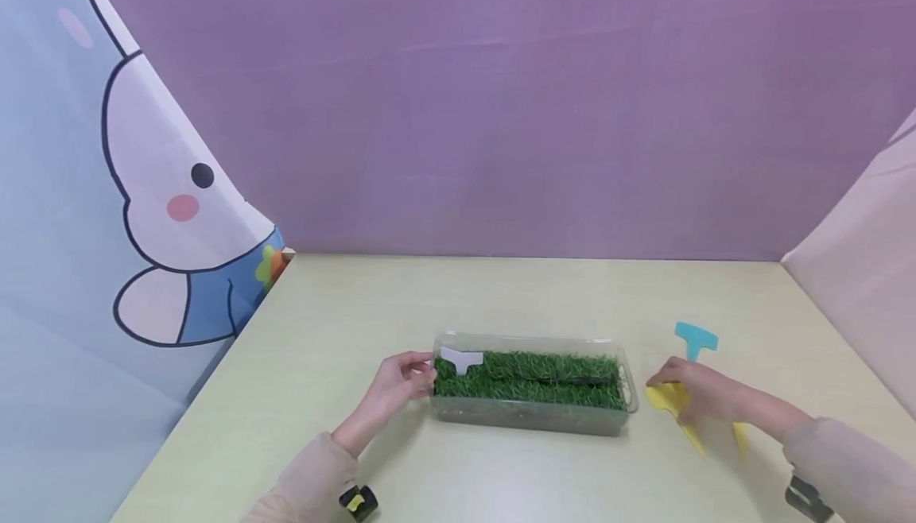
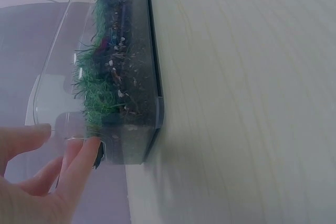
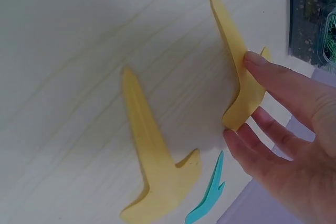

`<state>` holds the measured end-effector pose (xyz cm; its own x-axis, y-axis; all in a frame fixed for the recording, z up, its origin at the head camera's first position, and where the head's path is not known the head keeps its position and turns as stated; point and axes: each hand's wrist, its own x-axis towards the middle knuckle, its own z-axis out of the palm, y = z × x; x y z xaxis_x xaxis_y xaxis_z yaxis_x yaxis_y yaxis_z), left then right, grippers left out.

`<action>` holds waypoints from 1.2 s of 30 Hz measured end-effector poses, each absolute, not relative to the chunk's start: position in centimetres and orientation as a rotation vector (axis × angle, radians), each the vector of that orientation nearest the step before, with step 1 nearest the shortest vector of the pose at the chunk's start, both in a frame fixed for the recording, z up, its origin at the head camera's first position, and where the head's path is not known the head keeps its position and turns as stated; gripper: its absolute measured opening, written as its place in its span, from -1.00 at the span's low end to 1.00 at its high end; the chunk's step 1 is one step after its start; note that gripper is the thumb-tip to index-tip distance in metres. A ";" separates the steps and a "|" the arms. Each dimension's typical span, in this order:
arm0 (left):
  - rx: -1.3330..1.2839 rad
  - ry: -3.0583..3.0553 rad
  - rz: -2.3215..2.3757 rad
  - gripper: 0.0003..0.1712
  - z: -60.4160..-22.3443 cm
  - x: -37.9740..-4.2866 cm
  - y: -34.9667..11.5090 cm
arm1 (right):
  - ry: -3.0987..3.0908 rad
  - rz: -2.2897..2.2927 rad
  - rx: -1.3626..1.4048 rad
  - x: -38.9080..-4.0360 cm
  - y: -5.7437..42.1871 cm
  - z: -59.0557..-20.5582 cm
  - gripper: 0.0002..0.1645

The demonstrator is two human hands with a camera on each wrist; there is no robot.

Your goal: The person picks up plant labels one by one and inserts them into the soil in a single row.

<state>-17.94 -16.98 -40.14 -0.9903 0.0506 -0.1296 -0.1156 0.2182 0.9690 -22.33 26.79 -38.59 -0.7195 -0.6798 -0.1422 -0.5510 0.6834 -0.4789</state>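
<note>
At the middle of the table, a long clear plastic box (image 1: 529, 418) holds strips of green artificial grass (image 1: 529, 390). A white T-shaped plant label (image 1: 462, 360) stands in the grass near its left end. My left hand (image 1: 390, 386) holds that end of the box, its fingers (image 2: 81, 163) at the end wall. To the right of the box, my right hand (image 1: 708, 394) pinches a yellow T-shaped plant label (image 3: 244, 95) between thumb and fingers. Another yellow label (image 3: 152, 171) lies on the table beside it, partly hidden by the hand in the head view.
A teal T-shaped label (image 1: 696, 337) lies beyond my right hand. Behind the pale wooden table (image 1: 529, 292) hangs a purple cloth (image 1: 501, 110). A blue cloth with a cartoon figure (image 1: 153, 181) hangs along the left side.
</note>
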 end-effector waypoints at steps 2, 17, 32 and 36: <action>-0.068 2.344 1.887 -0.61 -40.2 -18.0 -17.0 | 2.599 -0.585 -0.975 -22.4 26.8 -38.7 -0.38; -0.076 2.348 1.883 -0.61 -40.1 -18.0 -17.0 | 2.685 -0.568 -1.056 -22.4 27.0 -39.3 -0.42; -0.061 2.340 1.891 -0.59 -40.1 -17.9 -17.0 | 2.630 -0.656 -0.926 -22.5 27.2 -39.3 -0.41; -0.054 2.350 1.894 -0.59 -40.0 -17.9 -17.0 | 2.619 -0.634 -0.939 -22.8 27.3 -39.2 -0.45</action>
<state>-17.86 -16.95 -40.03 -0.9918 0.0492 -0.1177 -0.1046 0.2146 0.9711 -22.81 27.29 -39.17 -0.7468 -0.6546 -0.1175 -0.5283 0.6912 -0.4931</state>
